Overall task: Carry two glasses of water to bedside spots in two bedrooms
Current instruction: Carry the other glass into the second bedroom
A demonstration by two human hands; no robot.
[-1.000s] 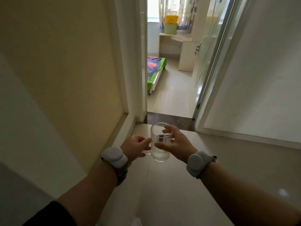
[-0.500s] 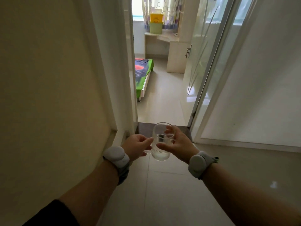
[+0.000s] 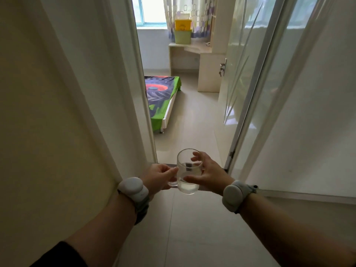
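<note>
A clear glass mug of water point(image 3: 187, 175) hangs upright in front of me, just before a bedroom doorway. My left hand point(image 3: 160, 178) grips its handle on the left side. Around the glass body on the right curls my right hand point(image 3: 207, 175), thumb low and fingers at the rim. A little water sits in the bottom. Both wrists wear grey bands. Only one glass is in view.
The white door frame point(image 3: 138, 97) stands close on my left, the open glossy door point(image 3: 242, 70) on the right. Inside lie a low bed with a green cover point(image 3: 163, 95), a pale desk point(image 3: 194, 54) with yellow and green boxes point(image 3: 183, 31), and a curtained window.
I have moved forward toward the doorway; the frame and bedroom are nearer and larger. The glass stays held in both hands the same way.
</note>
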